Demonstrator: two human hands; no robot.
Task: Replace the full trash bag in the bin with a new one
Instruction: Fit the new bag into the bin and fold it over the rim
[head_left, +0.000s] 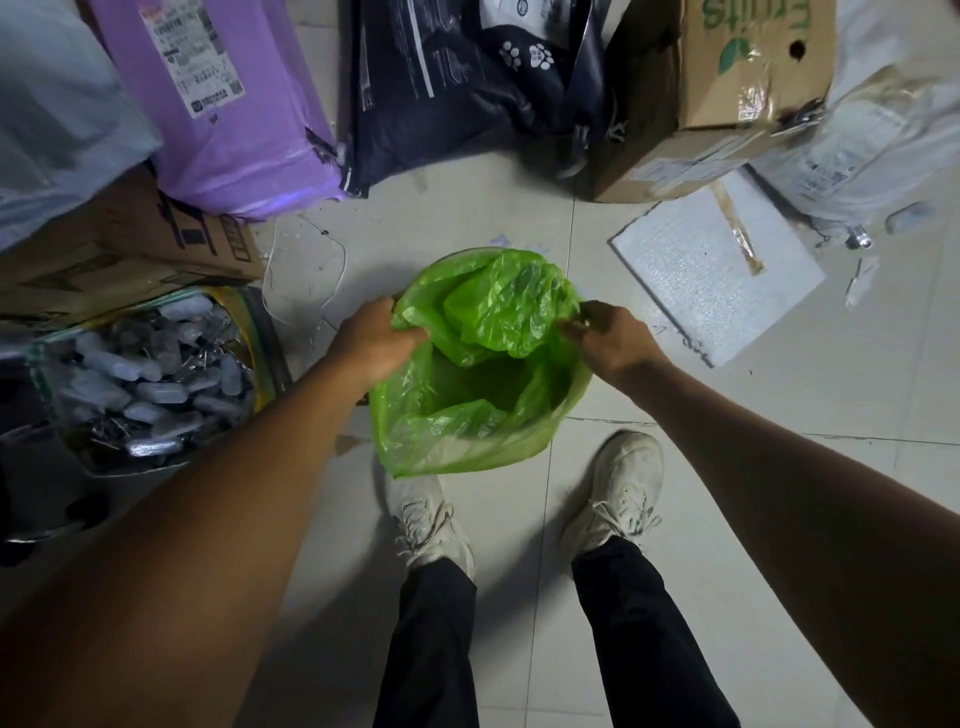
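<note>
Dim indoor light, soft and overhead, no hard glare. Pale floor tiles (727, 405) catch most of it; forearms read dark and underexposed. Soft shadows pool under the green bag (483, 364) and beside the shoes (621, 499). Mild sheen on the purple parcel (234, 130). Strong wide-angle distortion: tile joints bow, arms balloon toward the bottom corners. Edges smear, worst at the grey bag top left (57, 119) and the wrapped bundle top right (883, 135). Centre is reasonably sharp.
</note>
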